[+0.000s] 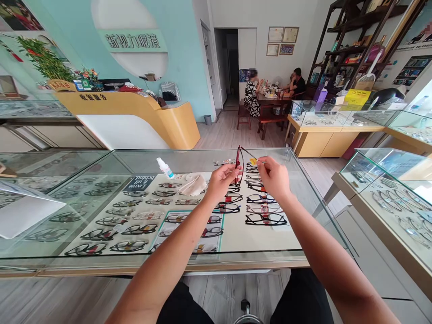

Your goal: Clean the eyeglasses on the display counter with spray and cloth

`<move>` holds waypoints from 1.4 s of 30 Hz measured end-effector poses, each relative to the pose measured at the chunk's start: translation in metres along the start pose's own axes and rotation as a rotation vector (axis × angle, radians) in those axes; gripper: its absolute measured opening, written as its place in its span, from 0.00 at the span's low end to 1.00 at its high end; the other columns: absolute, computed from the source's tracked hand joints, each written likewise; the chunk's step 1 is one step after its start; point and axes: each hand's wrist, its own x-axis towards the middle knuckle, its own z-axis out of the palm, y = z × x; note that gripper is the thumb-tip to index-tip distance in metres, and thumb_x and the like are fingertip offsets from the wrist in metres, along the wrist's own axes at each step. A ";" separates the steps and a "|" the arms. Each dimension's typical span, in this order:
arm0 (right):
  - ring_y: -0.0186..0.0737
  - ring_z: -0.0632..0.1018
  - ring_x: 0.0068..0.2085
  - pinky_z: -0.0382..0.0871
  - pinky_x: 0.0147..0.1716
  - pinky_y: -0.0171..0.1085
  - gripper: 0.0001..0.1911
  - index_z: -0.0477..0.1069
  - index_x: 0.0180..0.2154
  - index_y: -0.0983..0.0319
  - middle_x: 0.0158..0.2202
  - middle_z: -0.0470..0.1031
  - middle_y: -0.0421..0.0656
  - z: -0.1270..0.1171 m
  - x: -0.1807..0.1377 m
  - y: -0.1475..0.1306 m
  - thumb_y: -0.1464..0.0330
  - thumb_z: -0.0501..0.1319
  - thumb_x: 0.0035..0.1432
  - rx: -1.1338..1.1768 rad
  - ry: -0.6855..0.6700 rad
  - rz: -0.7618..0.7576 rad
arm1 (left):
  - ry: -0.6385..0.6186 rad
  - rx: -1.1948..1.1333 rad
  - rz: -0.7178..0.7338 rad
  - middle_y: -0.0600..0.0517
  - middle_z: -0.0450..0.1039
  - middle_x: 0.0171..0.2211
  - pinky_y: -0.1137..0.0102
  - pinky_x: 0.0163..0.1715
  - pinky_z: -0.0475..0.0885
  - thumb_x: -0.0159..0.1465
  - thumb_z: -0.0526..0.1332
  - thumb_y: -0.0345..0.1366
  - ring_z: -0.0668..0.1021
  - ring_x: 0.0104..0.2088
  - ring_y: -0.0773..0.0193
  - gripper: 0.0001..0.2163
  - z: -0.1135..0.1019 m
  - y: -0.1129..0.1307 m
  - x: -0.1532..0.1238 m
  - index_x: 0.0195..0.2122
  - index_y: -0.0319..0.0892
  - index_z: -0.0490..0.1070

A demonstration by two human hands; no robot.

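Above a glass display counter (101,162), my left hand (221,181) is closed on the front of a dark red pair of glasses (239,163), held upright. My right hand (274,178) pinches one thin temple arm of the same glasses, where a small yellow tag (253,161) hangs. On the glass to the left of my hands lie a crumpled white cloth (195,185) and a small white spray bottle (165,168) with a blue label.
Several rows of glasses (261,219) lie inside the case under the glass. A white card (23,216) rests at the left. More glass counters (388,189) stand to the right, a yellow reception desk (135,112) behind. Two people (251,92) sit at a far table.
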 end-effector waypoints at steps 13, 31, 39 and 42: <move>0.50 0.88 0.46 0.78 0.42 0.48 0.16 0.70 0.53 0.56 0.61 0.86 0.55 -0.001 -0.001 0.001 0.52 0.62 0.74 -0.010 0.186 -0.109 | -0.034 0.027 -0.004 0.41 0.89 0.51 0.61 0.40 0.86 0.52 0.81 0.69 0.89 0.51 0.47 0.34 0.004 0.000 -0.001 0.44 0.44 0.82; 0.62 0.80 0.63 0.80 0.60 0.61 0.36 0.62 0.73 0.59 0.64 0.76 0.59 0.024 -0.005 0.010 0.64 0.65 0.67 -0.043 0.104 -0.177 | -0.077 0.033 0.029 0.43 0.89 0.47 0.60 0.41 0.87 0.54 0.83 0.63 0.89 0.46 0.49 0.30 0.011 -0.002 -0.008 0.43 0.43 0.84; 0.66 0.74 0.68 0.72 0.70 0.66 0.27 0.76 0.64 0.60 0.72 0.74 0.58 0.020 -0.001 0.020 0.73 0.62 0.65 -0.182 0.072 -0.258 | -0.030 -0.034 0.046 0.42 0.89 0.51 0.61 0.40 0.87 0.56 0.83 0.63 0.90 0.49 0.48 0.29 0.008 -0.003 -0.006 0.43 0.43 0.82; 0.68 0.72 0.71 0.72 0.69 0.65 0.15 0.83 0.54 0.59 0.71 0.77 0.56 0.017 0.001 0.021 0.68 0.64 0.69 -0.258 0.038 -0.196 | 0.035 -0.047 0.064 0.41 0.89 0.52 0.60 0.41 0.88 0.56 0.83 0.62 0.91 0.49 0.48 0.30 0.003 0.001 -0.004 0.45 0.43 0.81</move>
